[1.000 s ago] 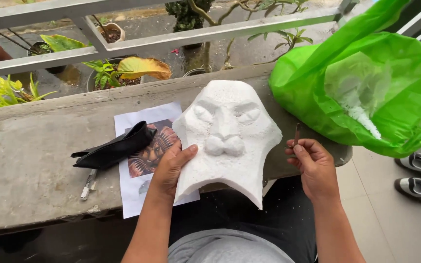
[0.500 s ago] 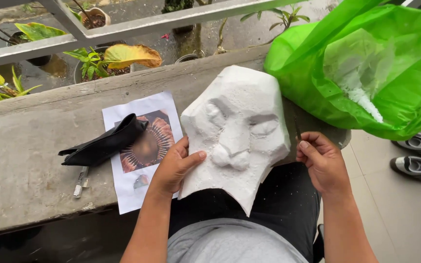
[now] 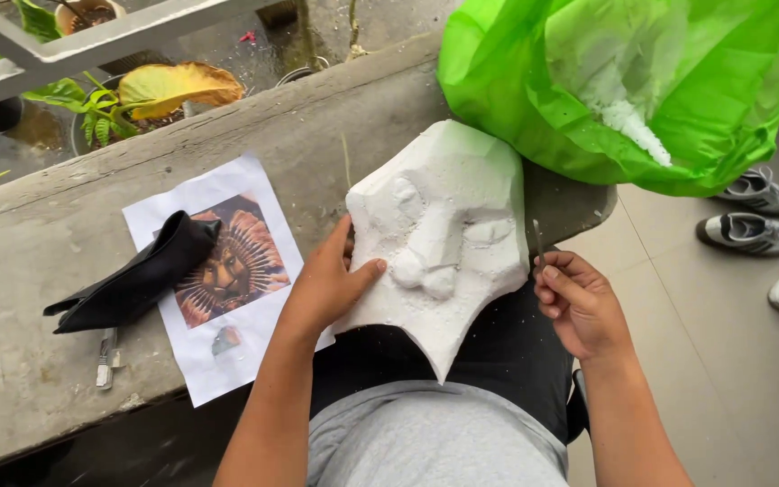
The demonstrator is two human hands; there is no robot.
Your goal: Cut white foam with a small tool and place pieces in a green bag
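Note:
A white foam carving of a face [image 3: 448, 234] leans against the concrete ledge [image 3: 29, 271] and rests over my lap. My left hand [image 3: 331, 284] grips its left edge, thumb across the front surface. My right hand [image 3: 579, 302] is just right of the carving, fingers pinched on a thin metal tool [image 3: 538, 242] that points upward beside the foam's right edge.
A printed picture of a lion-like mask on white paper [image 3: 218, 271] lies on the ledge, with a black pouch [image 3: 132, 284] and a small knife [image 3: 105, 356] on it. A green plastic bag with white foam scraps [image 3: 624, 90] sits at right. Shoes [image 3: 750, 230] stand on the tiled floor. Potted plants [image 3: 137, 95] stand beyond the railing.
The foam face has tilted and turned toward the right while my left hand slid along its left edge. My right hand has stayed beside it with the thin tool.

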